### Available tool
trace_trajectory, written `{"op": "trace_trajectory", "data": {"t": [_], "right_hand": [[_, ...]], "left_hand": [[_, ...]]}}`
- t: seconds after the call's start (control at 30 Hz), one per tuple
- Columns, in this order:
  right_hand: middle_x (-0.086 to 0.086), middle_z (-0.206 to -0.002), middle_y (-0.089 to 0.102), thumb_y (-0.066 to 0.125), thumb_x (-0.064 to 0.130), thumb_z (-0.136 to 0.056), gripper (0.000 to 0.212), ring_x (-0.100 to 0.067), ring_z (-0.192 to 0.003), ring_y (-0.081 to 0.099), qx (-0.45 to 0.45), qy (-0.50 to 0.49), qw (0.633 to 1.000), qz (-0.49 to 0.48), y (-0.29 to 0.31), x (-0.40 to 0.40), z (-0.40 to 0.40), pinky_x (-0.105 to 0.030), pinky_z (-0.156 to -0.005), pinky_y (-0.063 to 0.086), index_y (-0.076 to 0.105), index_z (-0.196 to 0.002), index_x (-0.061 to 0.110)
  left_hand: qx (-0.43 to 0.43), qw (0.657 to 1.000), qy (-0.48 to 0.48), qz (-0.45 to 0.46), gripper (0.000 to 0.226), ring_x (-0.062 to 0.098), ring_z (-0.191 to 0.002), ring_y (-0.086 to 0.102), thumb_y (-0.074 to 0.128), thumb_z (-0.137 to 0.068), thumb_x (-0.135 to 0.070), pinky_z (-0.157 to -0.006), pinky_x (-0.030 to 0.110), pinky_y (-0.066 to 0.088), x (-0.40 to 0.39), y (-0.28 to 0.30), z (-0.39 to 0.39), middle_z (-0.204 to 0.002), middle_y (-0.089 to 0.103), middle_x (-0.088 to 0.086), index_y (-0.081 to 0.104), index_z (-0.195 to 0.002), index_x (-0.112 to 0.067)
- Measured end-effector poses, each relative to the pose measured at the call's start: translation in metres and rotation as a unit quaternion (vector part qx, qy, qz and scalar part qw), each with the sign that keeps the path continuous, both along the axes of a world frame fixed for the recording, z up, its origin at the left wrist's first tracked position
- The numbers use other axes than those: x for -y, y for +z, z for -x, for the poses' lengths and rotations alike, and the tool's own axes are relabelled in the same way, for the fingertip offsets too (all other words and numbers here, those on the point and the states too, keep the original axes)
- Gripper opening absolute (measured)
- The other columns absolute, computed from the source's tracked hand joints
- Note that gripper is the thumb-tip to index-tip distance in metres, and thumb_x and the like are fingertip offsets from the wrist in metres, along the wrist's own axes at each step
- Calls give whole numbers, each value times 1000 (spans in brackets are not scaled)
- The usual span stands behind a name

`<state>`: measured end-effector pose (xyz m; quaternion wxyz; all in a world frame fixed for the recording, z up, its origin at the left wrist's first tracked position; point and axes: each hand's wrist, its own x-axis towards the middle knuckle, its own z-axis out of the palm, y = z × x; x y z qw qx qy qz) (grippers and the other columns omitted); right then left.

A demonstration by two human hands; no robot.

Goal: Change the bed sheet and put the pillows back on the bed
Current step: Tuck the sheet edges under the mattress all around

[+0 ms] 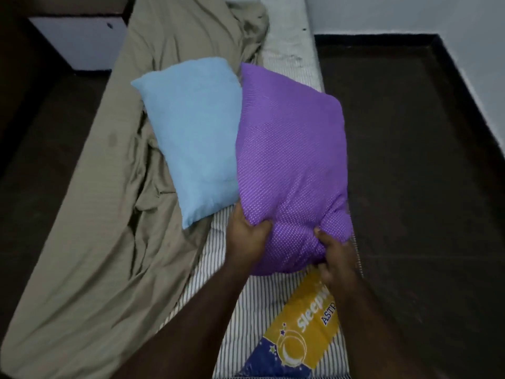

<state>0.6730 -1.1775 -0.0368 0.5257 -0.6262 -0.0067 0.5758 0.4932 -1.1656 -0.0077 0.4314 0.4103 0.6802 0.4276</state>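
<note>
Lying on dark floor (410,160) (bare room): striped mattress (246,324).

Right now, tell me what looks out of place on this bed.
The beige sheet lies bunched to one side, baring the striped mattress. Both hands, left and right, grip the purple pillow; the blue pillow lies askew.

bare dark floor (423,160) right of mattress (246,310), bunched beige sheet (109,214) blocking left
</note>
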Motion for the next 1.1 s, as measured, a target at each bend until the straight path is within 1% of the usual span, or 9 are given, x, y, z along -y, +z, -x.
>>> {"op": "trace_trajectory", "data": {"t": [0.07,0.23,0.43,0.53,0.67,0.8,0.87,1.0,1.1], "right_hand": [[-7,-130,65,69,-9,-80,66,-27,-106,69,10,-19,998,-66,25,-20,25,-43,-77,61,55,-138,18],[0,-137,60,80,1,-72,80,-26,-122,62,18,35,978,-205,102,-77,63,-56,-97,53,51,-143,26],[-1,-139,56,75,33,-79,75,-22,-124,58,262,171,923,-222,120,-157,103,-43,-107,48,41,-145,25],[7,-110,68,62,38,-65,55,-24,-102,69,344,201,896,-197,80,-196,108,-51,-88,57,52,-119,42],[-3,-108,71,60,12,-80,31,-23,-102,66,417,290,848,-153,94,-169,137,-39,-95,53,70,-108,16],[7,-104,69,61,20,-76,32,-18,-97,68,402,246,866,-167,68,-156,139,-44,-86,59,69,-107,24],[8,-109,67,65,25,-78,34,-12,-98,68,397,203,874,-193,54,-143,135,-42,-82,61,66,-112,30],[6,-122,57,68,15,-86,44,1,-96,59,383,148,899,-154,24,-72,144,-11,-88,49,60,-129,17],[4,-125,59,70,19,-86,44,-14,-106,64,304,281,908,-62,-29,-4,164,-40,-92,58,60,-128,18]], "left_hand": [[-31,996,17,-78,66,21,-112,61,68,-67,-33,-98,38,50,-16,40,5,-121,64,0,57,-132,-22],[-51,984,67,-156,66,7,-110,60,76,-70,-21,-94,20,49,-61,121,62,-117,63,-11,56,-132,-19],[-122,993,5,5,101,11,-133,45,86,-76,-26,-109,24,37,-96,144,162,-150,43,-1,25,-155,-10],[-127,988,-28,82,94,19,-142,38,78,-86,-13,-116,44,34,-84,125,180,-161,33,7,18,-159,-12],[-73,992,-53,88,77,17,-139,44,71,-90,-6,-109,34,40,-52,87,177,-156,40,9,30,-155,-10],[-181,977,11,109,34,24,-103,67,69,-87,-13,-85,31,51,-3,39,183,-112,71,13,68,-120,-10],[-259,953,-9,159,18,29,-95,68,63,-89,-16,-75,30,46,34,7,182,-102,73,13,72,-104,-14],[-264,923,-99,262,39,27,-120,59,61,-90,-21,-102,35,46,95,-65,166,-128,65,9,63,-128,-14],[-314,906,-136,250,51,29,-128,51,59,-91,-29,-108,44,43,107,-106,155,-139,54,9,50,-140,-16]]}}
